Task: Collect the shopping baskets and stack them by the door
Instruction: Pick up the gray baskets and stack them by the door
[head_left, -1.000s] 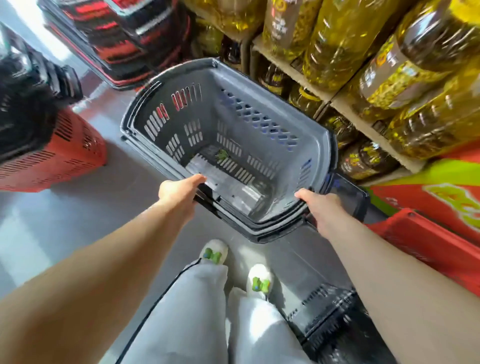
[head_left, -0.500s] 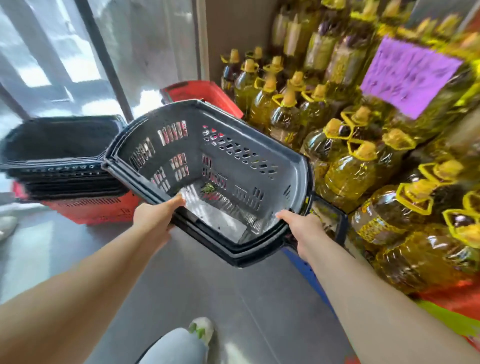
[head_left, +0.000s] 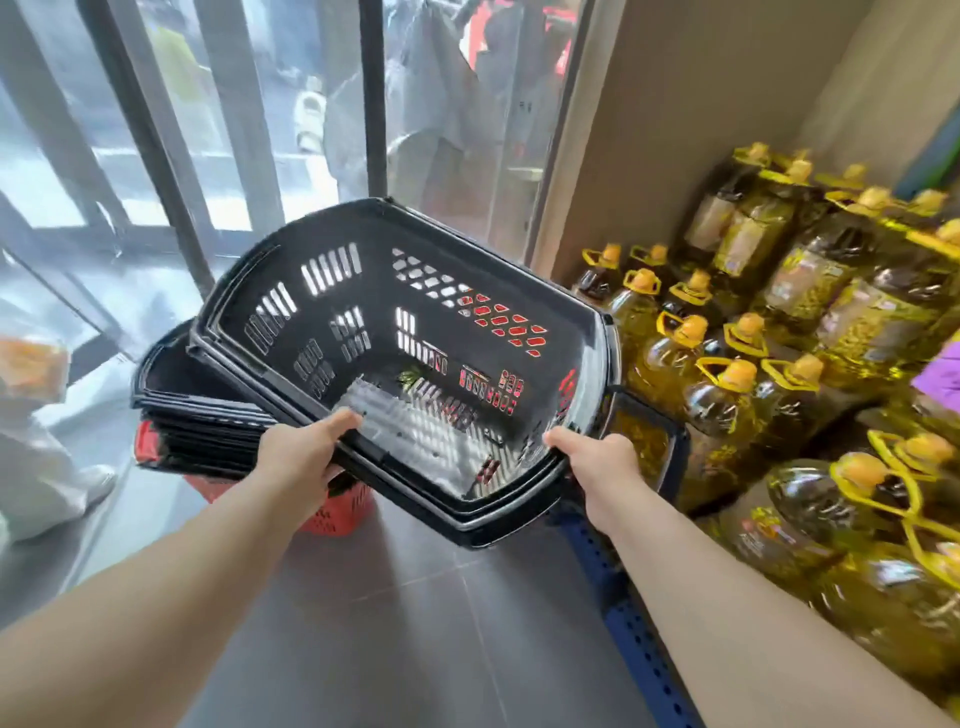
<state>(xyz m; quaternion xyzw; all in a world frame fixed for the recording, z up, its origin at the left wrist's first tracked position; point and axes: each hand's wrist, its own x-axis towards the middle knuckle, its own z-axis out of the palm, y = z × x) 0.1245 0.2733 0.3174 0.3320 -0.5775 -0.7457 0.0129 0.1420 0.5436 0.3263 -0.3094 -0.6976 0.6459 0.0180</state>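
Both hands — left hand (head_left: 298, 457), right hand (head_left: 597, 465) — grip the near rim of nested black baskets (head_left: 415, 332), slotted, tilted, perhaps three, above the floor stack (head_left: 192, 421) at left.

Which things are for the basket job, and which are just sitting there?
For the job: held baskets, with left hand and right hand on the near rim; basket stack by the glass door.

Just lying about: oil bottles; white bag; blue shelf edge.
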